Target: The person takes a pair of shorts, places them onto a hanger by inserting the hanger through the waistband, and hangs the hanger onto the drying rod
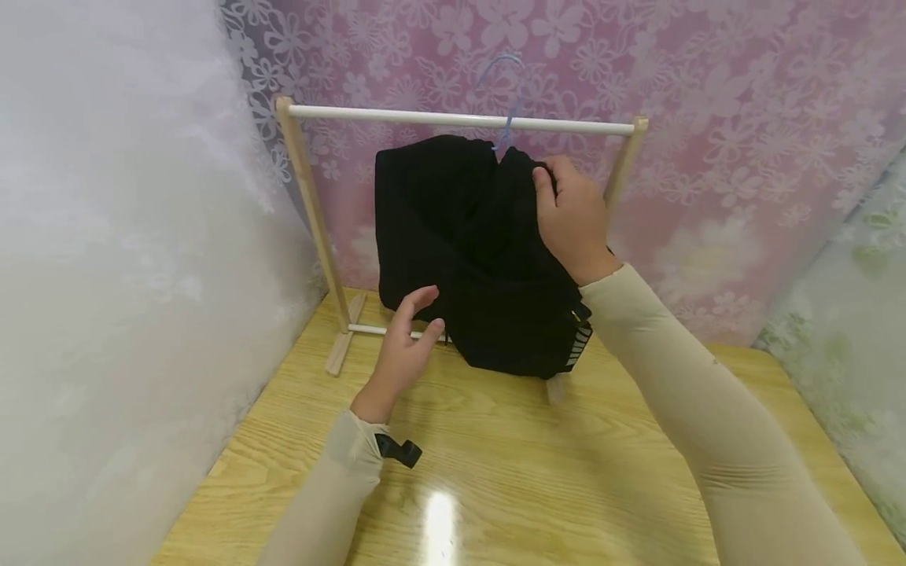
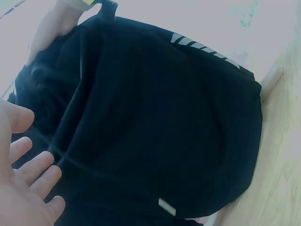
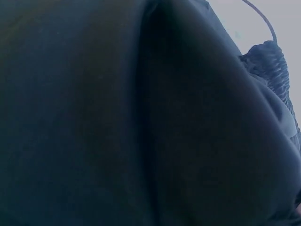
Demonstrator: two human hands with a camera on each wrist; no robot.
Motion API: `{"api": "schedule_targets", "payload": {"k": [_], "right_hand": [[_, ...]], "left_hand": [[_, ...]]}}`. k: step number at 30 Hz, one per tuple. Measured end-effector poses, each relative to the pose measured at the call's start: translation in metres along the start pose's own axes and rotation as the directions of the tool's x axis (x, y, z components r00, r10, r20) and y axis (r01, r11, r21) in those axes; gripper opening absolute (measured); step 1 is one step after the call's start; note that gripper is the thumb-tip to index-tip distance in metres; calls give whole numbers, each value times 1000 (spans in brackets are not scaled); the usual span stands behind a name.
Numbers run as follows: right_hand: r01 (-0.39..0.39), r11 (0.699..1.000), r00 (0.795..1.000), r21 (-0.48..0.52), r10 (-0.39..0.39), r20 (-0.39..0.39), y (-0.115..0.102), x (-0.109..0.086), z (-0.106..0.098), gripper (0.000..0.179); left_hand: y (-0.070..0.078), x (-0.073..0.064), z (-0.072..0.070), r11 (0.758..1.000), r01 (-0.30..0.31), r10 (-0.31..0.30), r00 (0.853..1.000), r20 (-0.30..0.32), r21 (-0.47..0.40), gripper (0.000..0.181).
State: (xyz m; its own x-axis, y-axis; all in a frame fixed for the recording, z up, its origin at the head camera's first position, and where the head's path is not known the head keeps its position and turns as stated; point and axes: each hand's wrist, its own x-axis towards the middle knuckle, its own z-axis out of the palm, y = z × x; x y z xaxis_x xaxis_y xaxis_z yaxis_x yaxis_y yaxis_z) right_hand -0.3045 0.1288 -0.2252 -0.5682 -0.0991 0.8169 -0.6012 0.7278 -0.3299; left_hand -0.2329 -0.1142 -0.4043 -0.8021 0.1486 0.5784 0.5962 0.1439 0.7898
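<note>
A pair of black shorts [image 1: 510,314] with a gathered waistband [image 3: 273,63] and pale stripes [image 2: 202,48] near one hem hangs from a light blue hanger [image 1: 511,110]. The hanger's hook is over the white bar of a small wooden rack. My right hand [image 1: 575,216] pinches the top right part of the shorts, thumb in front and fingers behind the cloth. Lower down, my left hand [image 1: 405,350] is at the bottom edge by the middle, its fingers spread and holding nothing. In the right wrist view dark cloth fills most of the picture and hides the right fingers.
The garment rack [image 1: 311,200] has wooden posts and feet and stands on a wood-grain table [image 1: 481,472]. Behind it hangs a pink flowered curtain [image 1: 708,157], with pale cloth [image 1: 127,236] along the left side. A black strap mount [image 1: 399,450] sits on my left wrist.
</note>
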Motion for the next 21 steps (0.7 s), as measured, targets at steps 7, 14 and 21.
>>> {"api": "schedule_targets", "payload": {"k": [7, 14, 21], "right_hand": [[53, 994, 985, -92, -37, 166, -2, -6, 32, 34], [-29, 999, 964, -19, 33, 265, -1, -22, 41, 32], [-65, 998, 944, 15, 57, 326, 2, -30, 24, 32]], "left_hand": [[-2, -5, 0, 999, 46, -45, 998, 42, -11, 49], [-4, -8, 7, 999, 53, -53, 995, 80, -5, 49], [-2, -6, 9, 996, 61, -68, 992, 111, 61, 49]]}}
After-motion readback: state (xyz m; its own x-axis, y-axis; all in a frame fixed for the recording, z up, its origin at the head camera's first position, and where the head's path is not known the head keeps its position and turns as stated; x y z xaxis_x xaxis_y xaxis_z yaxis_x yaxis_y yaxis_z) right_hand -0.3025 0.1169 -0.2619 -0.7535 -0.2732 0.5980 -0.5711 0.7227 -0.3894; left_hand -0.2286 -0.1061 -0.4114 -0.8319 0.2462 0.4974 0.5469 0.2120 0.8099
